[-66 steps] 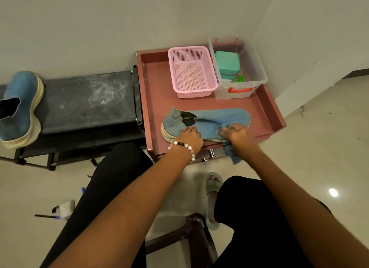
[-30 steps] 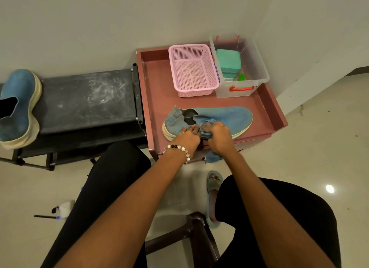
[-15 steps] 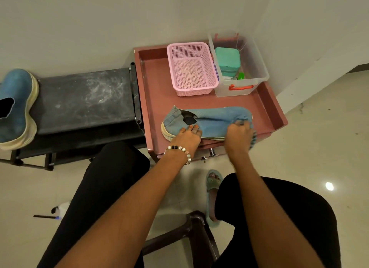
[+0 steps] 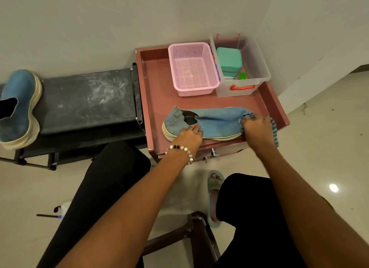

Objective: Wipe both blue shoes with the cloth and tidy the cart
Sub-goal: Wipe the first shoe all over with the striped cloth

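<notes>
On the cart (image 4: 157, 83) one shoe (image 4: 211, 120) lies on its side near the front edge; the left hand (image 4: 189, 136) presses its heel end with fingers laid flat, and the right hand (image 4: 257, 130) is curled round the cloth (image 4: 274, 131) at the toe. Behind it stand a pink basket (image 4: 192, 67), nothing visible inside, and just beside it a clear bin (image 4: 257, 67) holding a teal box (image 4: 228, 60) and a small green item (image 4: 242, 75). The other shoe (image 4: 19, 107) rests on the black bench (image 4: 85, 99), well apart.
</notes>
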Demonstrator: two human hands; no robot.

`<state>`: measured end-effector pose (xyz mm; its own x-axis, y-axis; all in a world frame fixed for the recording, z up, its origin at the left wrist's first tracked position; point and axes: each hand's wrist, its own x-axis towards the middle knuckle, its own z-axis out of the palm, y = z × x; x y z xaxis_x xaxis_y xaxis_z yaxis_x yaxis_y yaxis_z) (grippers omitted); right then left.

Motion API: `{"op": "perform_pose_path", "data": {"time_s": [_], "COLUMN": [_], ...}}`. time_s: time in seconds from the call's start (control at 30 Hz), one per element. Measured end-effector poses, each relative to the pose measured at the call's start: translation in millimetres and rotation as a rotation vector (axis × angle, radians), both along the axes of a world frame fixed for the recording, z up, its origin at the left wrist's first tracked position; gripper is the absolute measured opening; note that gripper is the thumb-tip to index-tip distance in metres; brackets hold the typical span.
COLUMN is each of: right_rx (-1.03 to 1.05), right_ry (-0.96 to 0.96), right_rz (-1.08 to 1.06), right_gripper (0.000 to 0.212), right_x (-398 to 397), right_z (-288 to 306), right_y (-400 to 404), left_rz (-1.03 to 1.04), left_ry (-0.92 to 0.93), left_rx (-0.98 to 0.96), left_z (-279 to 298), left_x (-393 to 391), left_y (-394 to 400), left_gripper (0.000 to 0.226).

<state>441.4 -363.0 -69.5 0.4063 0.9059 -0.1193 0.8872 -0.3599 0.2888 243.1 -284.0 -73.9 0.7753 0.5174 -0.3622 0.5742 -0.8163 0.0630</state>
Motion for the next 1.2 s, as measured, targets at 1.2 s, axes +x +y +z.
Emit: {"op": "perform_pose_path", "data": {"time_s": [1.2], "right_rx": [0.689], "right_ry": [1.479], "right_rz": [-0.578], "right_gripper": [0.041], "right_x": [-50], "right_z": [34], "right_y": [-22], "left_rz": [-0.106], "left_ry": [0.065], "left_rx": [0.001], "left_z": [7], "left_x": [-35], "left_y": [-2], "left_gripper": [0.079]}}
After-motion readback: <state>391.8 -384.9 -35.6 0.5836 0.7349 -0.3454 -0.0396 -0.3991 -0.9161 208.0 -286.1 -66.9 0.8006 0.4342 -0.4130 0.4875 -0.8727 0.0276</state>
